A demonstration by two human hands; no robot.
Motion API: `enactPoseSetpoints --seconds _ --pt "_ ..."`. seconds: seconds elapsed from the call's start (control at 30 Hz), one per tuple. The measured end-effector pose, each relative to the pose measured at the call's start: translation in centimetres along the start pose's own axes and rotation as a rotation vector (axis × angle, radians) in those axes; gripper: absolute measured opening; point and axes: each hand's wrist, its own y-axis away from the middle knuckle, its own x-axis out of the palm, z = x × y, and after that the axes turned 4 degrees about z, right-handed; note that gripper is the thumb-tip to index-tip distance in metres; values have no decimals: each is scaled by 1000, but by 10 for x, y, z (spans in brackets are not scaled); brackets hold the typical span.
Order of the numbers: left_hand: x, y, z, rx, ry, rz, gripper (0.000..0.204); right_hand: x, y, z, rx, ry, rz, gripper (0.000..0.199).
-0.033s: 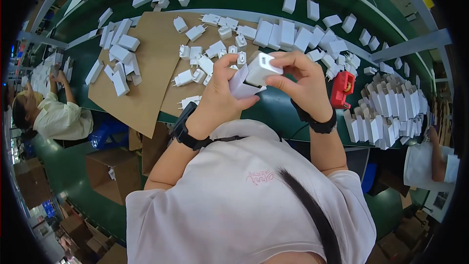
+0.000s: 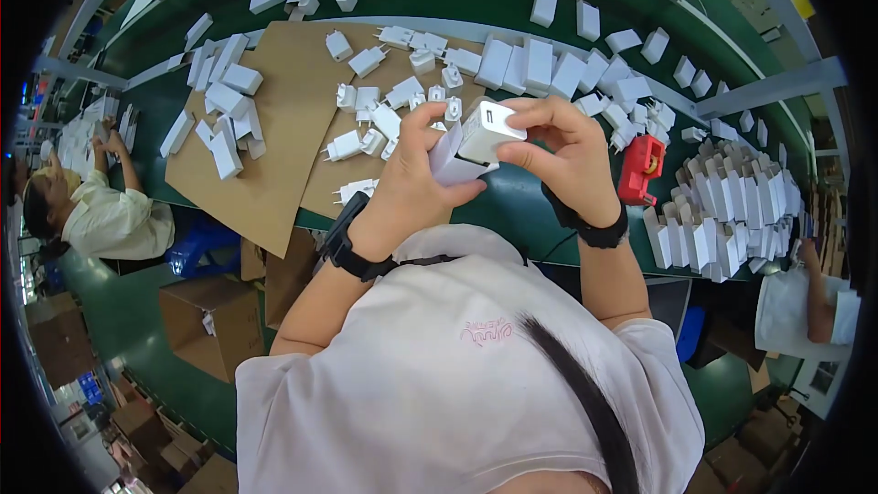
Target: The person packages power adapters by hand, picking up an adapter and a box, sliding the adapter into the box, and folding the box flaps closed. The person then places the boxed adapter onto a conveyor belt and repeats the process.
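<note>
My left hand [image 2: 413, 174] is wrapped round a small white box [image 2: 448, 161], its thumb below and its fingers behind. My right hand [image 2: 572, 155] pinches a white USB charger [image 2: 487, 134] between thumb and fingers. The charger sits partly inside the box's open end, its port face turned up and outward. Behind my hands, loose white chargers with plug pins [image 2: 386, 119] lie scattered on a brown cardboard sheet [image 2: 315, 165]. How deep the charger reaches in the box is hidden by the box wall.
White boxes [image 2: 229, 101] are heaped at the left. More boxes [image 2: 517, 69] stand in a row behind. At the right are a red tape dispenser [image 2: 642, 170] and stacked open boxes [image 2: 722, 210]. Co-workers sit left [image 2: 114, 210] and right [image 2: 809, 306]. Cartons [image 2: 215, 325] stand on the floor.
The charger has shifted slightly down and left, deeper into the box, with my right fingers following it. My left hand stays nearly in place.
</note>
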Motion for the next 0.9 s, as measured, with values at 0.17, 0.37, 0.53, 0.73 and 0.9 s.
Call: enactPoseSetpoints --seconds 0.17,0.37,0.53,0.73,0.9 --pt "0 -4 1 4 95 -61 90 0 -18 -12 -114 218 95 20" --pt "-2 -24 21 -185 316 -224 90 9 -41 -22 -8 139 76 58" --pt "-31 -53 43 -295 229 -102 93 8 -108 -59 327 -196 165 69" --pt "-169 -49 213 -324 -759 -512 49 -123 -269 -157 389 264 -72 58" --pt "-249 -96 299 -718 -916 -536 43 -228 -331 -296 635 516 -223 65"
